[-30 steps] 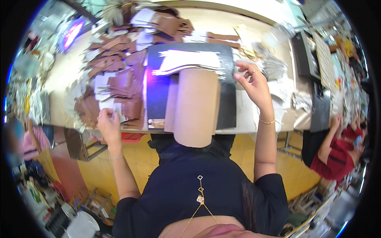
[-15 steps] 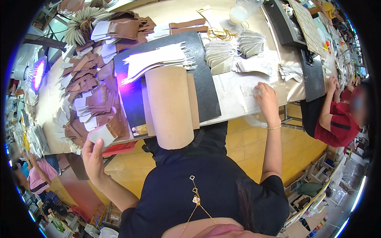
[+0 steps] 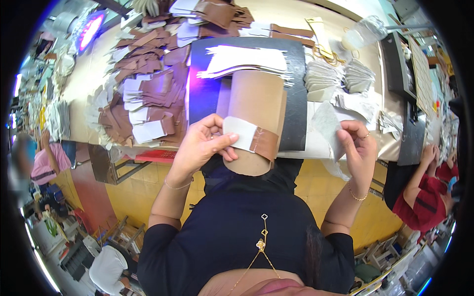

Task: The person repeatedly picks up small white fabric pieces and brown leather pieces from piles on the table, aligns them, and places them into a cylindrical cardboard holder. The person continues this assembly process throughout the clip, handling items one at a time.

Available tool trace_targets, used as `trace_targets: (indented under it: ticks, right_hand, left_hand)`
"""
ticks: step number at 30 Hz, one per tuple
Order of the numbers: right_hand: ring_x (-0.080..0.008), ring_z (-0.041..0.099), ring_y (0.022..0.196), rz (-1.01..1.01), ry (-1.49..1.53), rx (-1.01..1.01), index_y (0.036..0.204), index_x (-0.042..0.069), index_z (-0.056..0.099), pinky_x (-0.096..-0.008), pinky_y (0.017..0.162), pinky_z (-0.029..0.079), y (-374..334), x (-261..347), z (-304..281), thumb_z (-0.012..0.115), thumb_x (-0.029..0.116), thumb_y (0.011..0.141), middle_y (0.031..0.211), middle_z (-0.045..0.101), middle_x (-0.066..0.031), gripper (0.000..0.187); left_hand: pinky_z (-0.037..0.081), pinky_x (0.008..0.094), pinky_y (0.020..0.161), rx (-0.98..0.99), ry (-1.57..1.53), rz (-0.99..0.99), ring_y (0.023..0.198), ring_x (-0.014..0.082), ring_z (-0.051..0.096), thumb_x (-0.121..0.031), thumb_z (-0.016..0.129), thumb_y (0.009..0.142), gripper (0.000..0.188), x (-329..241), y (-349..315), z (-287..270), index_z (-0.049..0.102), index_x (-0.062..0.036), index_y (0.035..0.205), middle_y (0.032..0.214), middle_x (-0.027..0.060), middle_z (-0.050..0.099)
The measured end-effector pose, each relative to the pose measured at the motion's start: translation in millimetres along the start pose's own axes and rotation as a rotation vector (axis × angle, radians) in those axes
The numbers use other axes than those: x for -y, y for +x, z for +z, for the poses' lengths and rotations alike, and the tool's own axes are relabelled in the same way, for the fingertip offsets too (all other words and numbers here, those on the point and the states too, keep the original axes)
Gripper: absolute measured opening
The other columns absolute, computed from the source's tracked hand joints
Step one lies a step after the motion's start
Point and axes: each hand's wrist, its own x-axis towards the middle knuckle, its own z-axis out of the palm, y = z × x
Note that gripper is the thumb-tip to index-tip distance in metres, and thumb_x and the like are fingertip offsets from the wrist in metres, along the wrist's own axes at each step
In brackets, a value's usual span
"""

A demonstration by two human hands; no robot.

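My left hand (image 3: 202, 143) pinches the white end of a two-tone leather piece (image 3: 242, 132), thumb on top. Its brown stitched end lies across the near part of a tan half-round form (image 3: 256, 93), which projects over the table's front edge. To the right, my right hand (image 3: 358, 150) grips a thin pale grey piece (image 3: 326, 122) by its edge, thumb against fingers, raised a little over the tabletop. Beyond the form, a stack of white cut pieces (image 3: 247, 60) rests on a black board (image 3: 295, 118).
Heaps of brown and white pieces (image 3: 155, 91) cover the table's left side. Fanned grey pieces (image 3: 323, 79), a clear plastic jug (image 3: 364, 32) and a black box (image 3: 398, 64) stand at the right. A lit lamp (image 3: 91, 32) glows far left. A co-worker in red (image 3: 424, 197) sits at the right.
My left hand has lifted a white-and-brown leather piece from the left pile and brought it over the form. My right hand has raised a pale piece off the table. The view has shifted.
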Motion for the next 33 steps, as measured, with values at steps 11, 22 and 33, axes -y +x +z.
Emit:
trace_targets:
  ticks: [11,22,33]
  right_hand:
    - [-0.0047,0.06,0.065,0.089,0.063,0.399,0.084,-0.003,0.066,-0.0196,0.06,0.049,15,41,97,0.074,0.01,0.083,0.072,0.067,-0.0033,0.015]
    - [-0.0108,0.062,0.059,0.109,-0.049,0.424,0.085,-0.004,0.068,-0.0255,0.058,0.05,23,40,103,0.071,0.015,0.084,0.07,0.068,-0.0108,0.019]
    - [-0.0085,0.061,0.065,0.151,-0.028,0.432,0.086,-0.003,0.067,-0.0231,0.061,0.049,22,38,101,0.075,0.016,0.08,0.073,0.068,-0.0081,0.021]
  left_hand:
    - [0.057,0.026,0.059,0.052,0.061,-0.015,0.068,0.0203,0.069,-0.021,0.045,0.101,0.03,0,-6,-8,0.057,0.0057,0.104,0.085,0.0133,0.066]
    - [0.058,0.0273,0.062,0.063,-0.026,0.016,0.072,0.0205,0.069,-0.025,0.045,0.101,0.034,3,-6,-11,0.059,0.0063,0.101,0.085,0.0137,0.066]
    - [0.055,0.0245,0.054,0.025,-0.007,0.024,0.058,0.0154,0.066,-0.014,0.059,0.095,0.018,11,2,-11,0.06,0.0038,0.092,0.075,0.0104,0.065]
